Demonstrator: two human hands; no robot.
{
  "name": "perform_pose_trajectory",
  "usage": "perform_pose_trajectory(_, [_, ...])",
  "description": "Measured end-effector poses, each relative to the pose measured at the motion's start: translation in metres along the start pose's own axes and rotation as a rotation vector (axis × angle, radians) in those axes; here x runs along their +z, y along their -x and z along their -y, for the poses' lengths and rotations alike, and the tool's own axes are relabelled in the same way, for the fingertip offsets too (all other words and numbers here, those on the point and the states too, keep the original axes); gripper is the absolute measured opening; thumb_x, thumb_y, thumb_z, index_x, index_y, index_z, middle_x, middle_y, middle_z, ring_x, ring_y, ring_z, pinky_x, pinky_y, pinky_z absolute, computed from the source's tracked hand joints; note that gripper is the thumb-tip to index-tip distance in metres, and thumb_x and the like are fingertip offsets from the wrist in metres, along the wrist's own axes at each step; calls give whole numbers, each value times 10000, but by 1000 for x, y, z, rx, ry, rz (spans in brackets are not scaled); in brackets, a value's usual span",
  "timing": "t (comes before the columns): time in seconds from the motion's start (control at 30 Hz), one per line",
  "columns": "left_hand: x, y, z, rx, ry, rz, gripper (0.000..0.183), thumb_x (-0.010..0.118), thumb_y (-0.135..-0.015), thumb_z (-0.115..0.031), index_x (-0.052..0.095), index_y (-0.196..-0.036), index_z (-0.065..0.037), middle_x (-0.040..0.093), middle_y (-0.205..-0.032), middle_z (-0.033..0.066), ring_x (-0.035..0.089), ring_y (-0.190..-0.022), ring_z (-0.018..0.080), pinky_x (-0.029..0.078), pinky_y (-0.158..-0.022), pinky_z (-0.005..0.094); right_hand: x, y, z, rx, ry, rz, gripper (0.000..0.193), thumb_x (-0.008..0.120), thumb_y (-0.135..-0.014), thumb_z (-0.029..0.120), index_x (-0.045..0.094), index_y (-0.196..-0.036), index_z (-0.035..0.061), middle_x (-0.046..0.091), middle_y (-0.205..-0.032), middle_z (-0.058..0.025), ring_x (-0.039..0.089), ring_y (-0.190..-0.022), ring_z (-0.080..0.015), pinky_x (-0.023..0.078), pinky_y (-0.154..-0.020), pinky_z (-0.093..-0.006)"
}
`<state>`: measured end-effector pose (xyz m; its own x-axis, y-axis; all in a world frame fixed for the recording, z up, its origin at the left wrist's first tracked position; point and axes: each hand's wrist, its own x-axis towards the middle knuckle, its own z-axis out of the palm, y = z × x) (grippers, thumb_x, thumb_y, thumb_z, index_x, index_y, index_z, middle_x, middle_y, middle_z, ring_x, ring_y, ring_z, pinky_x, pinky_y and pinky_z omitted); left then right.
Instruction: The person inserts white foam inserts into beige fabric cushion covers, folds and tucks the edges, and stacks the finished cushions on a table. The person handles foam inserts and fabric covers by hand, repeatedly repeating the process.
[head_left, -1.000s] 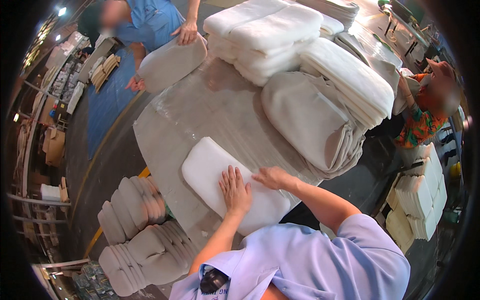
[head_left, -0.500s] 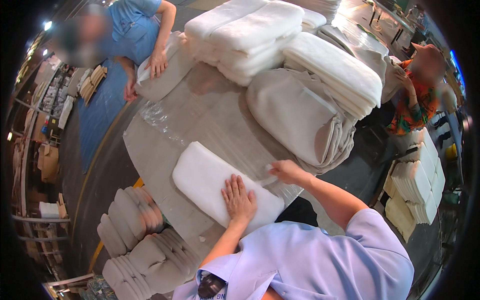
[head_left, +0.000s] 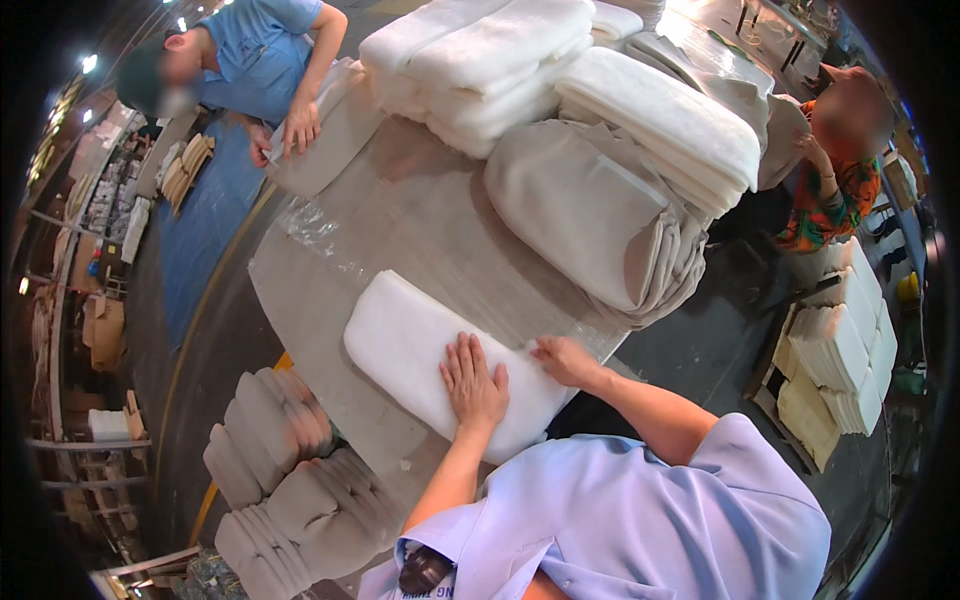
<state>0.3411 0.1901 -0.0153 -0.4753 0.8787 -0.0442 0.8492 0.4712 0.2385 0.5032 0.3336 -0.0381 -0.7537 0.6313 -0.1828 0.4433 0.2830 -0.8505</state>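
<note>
Pad (head_left: 412,352), white, is laid on table (head_left: 420,225), long axis upper left to lower right; middle pressed by flat left hand (head_left: 474,385); right hand (head_left: 566,361) curled at right-hand edge, clamping undeterminable.

Lettering at one spot: a short row of dark blue capitals (head_left: 430,592) on the front of the pale lavender cloth shirt (head_left: 660,510), well below the flattened left hand (head_left: 473,388), toward the wearer. Sits just under a rounded black object (head_left: 425,568), only partly showing. Nothing else legible around either hand.
</note>
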Motion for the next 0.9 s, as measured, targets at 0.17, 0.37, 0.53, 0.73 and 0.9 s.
perform_pose_trajectory(0.17, [-8, 2, 1, -17, 86, -27, 804, 535, -1054, -422, 260, -1690, -14, 207, -1778, 199, 150, -1640, 446, 104, -1309, 626, -16, -16, 14, 100, -42, 144, 387, 635, -1068, 377, 639, -953, 8, 732, -865, -231, 735, -818, -394, 542, -724, -492])
perform_pose_trajectory(0.37, [8, 48, -37, -2, 139, 41, 836, 568, -1043, -453, 269, -1690, -17, 193, -1784, 193, 130, -1642, 451, 87, -1304, 646, -9, -17, 42, -68, 296, 263, 287, 706, -975, 335, 696, -1068, 64, 767, -1016, -225, 731, -980, -457, 565, -806, -544])
perform_pose_trajectory(0.53, [14, 51, -50, -14, -14, 30, 863, 567, -1037, -488, 253, -1701, -34, 206, -1785, 179, 161, -1643, 429, 92, -1311, 624, -8, -3, 4, -30, 86, 123, 202, 713, -920, 190, 720, -1093, 86, 776, -1043, -211, 728, -993, -464, 573, -823, -547])
perform_pose_trajectory(0.73, [15, 49, -49, -10, -27, -13, 861, 543, -1045, -504, 242, -1708, -45, 211, -1783, 186, 164, -1642, 429, 84, -1311, 614, -40, 6, -17, 123, 19, -157, 158, 660, -970, 155, 724, -1073, 54, 758, -1028, -255, 717, -1012, -478, 570, -849, -546])
perform_pose_trajectory(0.9, [18, 47, -52, -11, -63, -28, 863, 550, -1039, -496, 237, -1708, -50, 218, -1783, 169, 173, -1642, 419, 100, -1317, 607, -36, 12, -11, 88, 80, 218, 379, 731, -967, 385, 692, -1099, 32, 763, -1010, -228, 734, -981, -451, 556, -844, -553])
